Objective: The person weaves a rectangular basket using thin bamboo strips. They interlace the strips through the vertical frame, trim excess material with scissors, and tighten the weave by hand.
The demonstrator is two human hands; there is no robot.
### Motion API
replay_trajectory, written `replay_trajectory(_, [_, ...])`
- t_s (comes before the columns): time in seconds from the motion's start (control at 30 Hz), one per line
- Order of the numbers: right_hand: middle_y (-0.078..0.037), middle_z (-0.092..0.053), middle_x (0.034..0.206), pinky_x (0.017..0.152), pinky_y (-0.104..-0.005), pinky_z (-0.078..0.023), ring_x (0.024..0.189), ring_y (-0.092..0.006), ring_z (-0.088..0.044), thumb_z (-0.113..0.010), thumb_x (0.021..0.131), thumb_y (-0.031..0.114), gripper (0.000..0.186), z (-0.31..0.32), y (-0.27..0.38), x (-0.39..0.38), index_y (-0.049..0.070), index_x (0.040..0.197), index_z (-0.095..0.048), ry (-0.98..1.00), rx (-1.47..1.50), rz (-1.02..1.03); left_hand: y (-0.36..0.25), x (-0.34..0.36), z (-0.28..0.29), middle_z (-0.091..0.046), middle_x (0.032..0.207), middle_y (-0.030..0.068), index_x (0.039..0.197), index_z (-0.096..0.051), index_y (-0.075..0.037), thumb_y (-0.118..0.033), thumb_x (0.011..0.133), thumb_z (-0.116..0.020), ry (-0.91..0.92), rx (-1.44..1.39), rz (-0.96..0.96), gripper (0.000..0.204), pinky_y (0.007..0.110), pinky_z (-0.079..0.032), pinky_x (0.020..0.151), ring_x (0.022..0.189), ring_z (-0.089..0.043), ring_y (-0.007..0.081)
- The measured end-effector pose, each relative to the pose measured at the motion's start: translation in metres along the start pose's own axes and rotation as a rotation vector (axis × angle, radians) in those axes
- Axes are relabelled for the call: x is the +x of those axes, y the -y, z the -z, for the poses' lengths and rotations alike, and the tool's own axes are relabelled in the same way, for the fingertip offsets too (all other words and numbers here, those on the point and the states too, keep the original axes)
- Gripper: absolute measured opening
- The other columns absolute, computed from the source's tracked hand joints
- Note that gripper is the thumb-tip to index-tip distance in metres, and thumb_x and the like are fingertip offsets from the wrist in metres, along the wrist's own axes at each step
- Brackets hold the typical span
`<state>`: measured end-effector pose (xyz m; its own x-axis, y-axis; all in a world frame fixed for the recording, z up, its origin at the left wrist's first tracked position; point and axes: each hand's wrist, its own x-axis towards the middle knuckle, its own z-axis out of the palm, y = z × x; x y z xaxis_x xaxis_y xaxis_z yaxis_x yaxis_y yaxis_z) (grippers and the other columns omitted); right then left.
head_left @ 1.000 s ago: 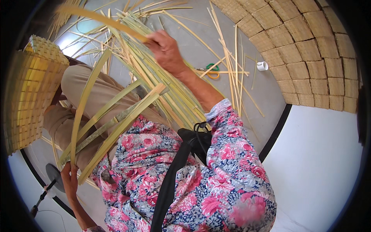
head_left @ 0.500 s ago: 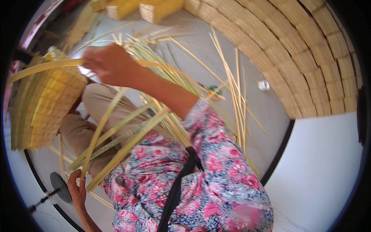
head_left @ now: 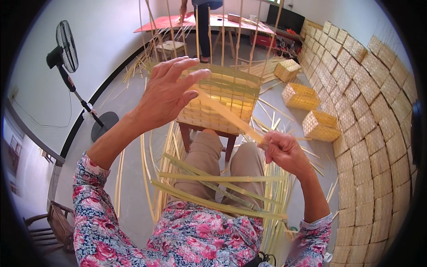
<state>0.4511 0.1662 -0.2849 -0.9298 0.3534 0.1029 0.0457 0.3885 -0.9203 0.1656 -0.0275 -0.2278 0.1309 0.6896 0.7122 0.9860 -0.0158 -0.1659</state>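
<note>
A half-woven basket (head_left: 213, 113) of yellow and green strips stands on a dark wooden stool (head_left: 184, 135) in front of my knees, with thin upright strips rising above its rim. My right hand (head_left: 284, 153) pinches one end of a pale yellow bamboo strip (head_left: 229, 116), which slants up to the left across the basket's front. At its upper end is my left hand (head_left: 167, 91), fingers stretched and apart, beside the basket's left top corner; whether it touches the strip is hard to tell. Several green bamboo strips (head_left: 213, 179) lie across my lap.
Finished woven baskets (head_left: 373, 147) are stacked along the right wall, and a few (head_left: 321, 125) sit on the floor. Loose strips (head_left: 162, 178) cover the floor beside my legs. A standing fan (head_left: 66, 46) is on the left. Behind, another person (head_left: 203, 26) stands at a red table (head_left: 155, 24).
My view has swung up from my lap to the basket. The right hand has come back to the right, holding a strip; the left hand has risen from low left to the basket.
</note>
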Motion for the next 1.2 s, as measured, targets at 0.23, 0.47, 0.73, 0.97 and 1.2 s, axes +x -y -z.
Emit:
replay_trajectory(0.23, [0.000,-0.060,0.062,0.051,-0.0215,-0.041,0.055,-0.0061,-0.055,-0.056,0.099,0.014,0.015,-0.012,0.052,0.045,0.003,0.093,-0.064,0.171,-0.183,-0.028,0.057,-0.028,0.019,-0.056,0.081,0.0084,0.092,-0.062,0.001,-0.011,0.093,-0.061,0.198,-0.373,0.152,0.012,0.034,-0.044,0.069,0.075,-0.052,0.0231])
replay_trajectory(0.47, [-0.004,-0.063,0.063,0.044,-0.0209,-0.041,0.046,-0.0081,-0.053,-0.052,0.102,0.026,0.029,0.032,0.031,0.037,0.001,0.097,-0.067,0.440,0.234,-0.296,0.126,-0.050,0.032,-0.054,0.079,0.0066,0.091,-0.060,0.004,-0.010,0.097,-0.057,0.051,-0.326,0.265,0.016,0.027,-0.043,0.065,0.070,-0.050,0.0138])
replay_trajectory(0.73, [0.003,-0.054,0.062,0.046,-0.0209,-0.039,0.052,-0.0039,-0.050,-0.055,0.099,0.008,0.013,0.089,0.066,0.072,0.006,0.104,-0.067,0.009,-0.403,-0.196,0.153,-0.085,-0.021,-0.063,0.080,0.0016,0.097,-0.067,0.000,-0.013,0.096,-0.063,0.111,-0.852,0.598,0.014,0.021,-0.049,0.063,0.070,-0.059,0.0065])
replay_trajectory(0.97, [0.004,-0.055,0.063,0.051,-0.0213,-0.031,0.056,-0.0025,-0.038,-0.053,0.099,0.011,0.013,0.076,0.025,0.108,0.009,0.104,-0.066,-0.149,-0.518,0.002,0.200,-0.076,-0.070,-0.070,0.083,0.0042,0.101,-0.069,0.000,-0.011,0.094,-0.067,-0.288,-0.839,0.801,0.014,0.023,-0.056,0.067,0.075,-0.066,0.0076])
replay_trajectory(1.2, [0.004,-0.053,0.059,0.051,-0.0225,-0.027,0.054,-0.0015,-0.036,-0.055,0.098,0.015,0.014,0.068,0.022,0.147,0.009,0.095,-0.067,-0.205,-0.508,-0.028,0.220,-0.070,-0.081,-0.072,0.089,0.0040,0.100,-0.075,-0.001,-0.009,0.092,-0.067,-0.448,-0.517,0.802,0.014,0.021,-0.053,0.071,0.079,-0.065,0.0077])
